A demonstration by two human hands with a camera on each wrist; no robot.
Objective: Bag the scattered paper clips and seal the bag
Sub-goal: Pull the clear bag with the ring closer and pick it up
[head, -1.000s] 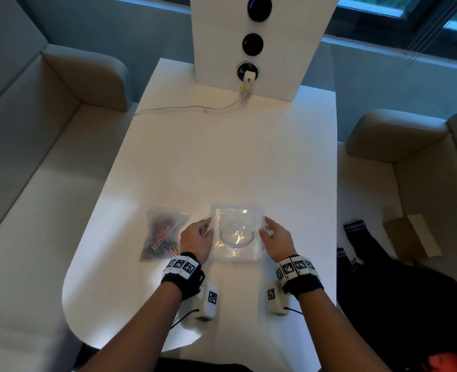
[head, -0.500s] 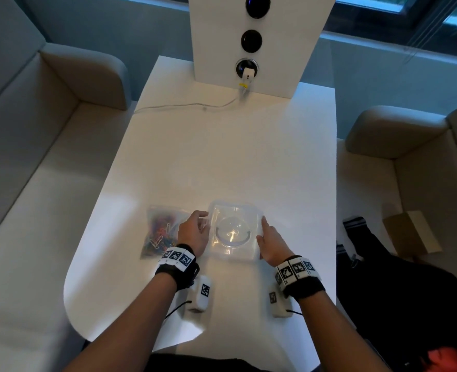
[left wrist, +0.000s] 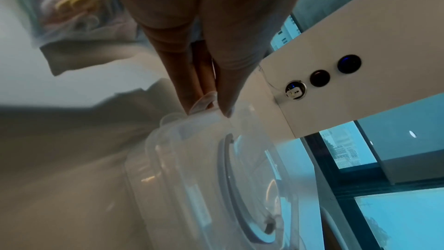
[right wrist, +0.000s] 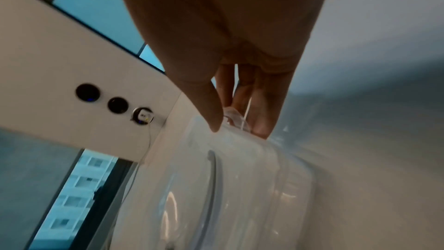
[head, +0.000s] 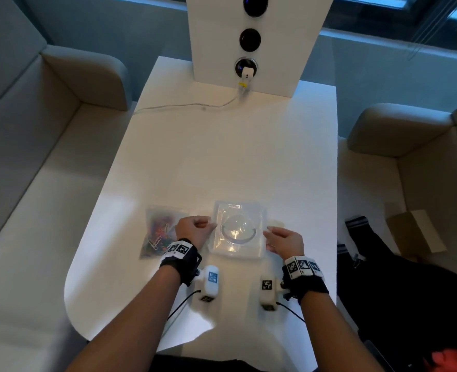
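Bagging apparently done: small clear plastic bag of coloured paper clips (head: 160, 232) flat near the white surface's (head: 222, 157) left edge, seal unreadable; left hand (head: 192, 232) and right hand (head: 285, 241) each pinching a side tab of a clear lidded plastic box (head: 238, 232) beside it.

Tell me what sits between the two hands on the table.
A clear plastic box with its lid on lies between the left hand and the right hand. The head view shows it best.
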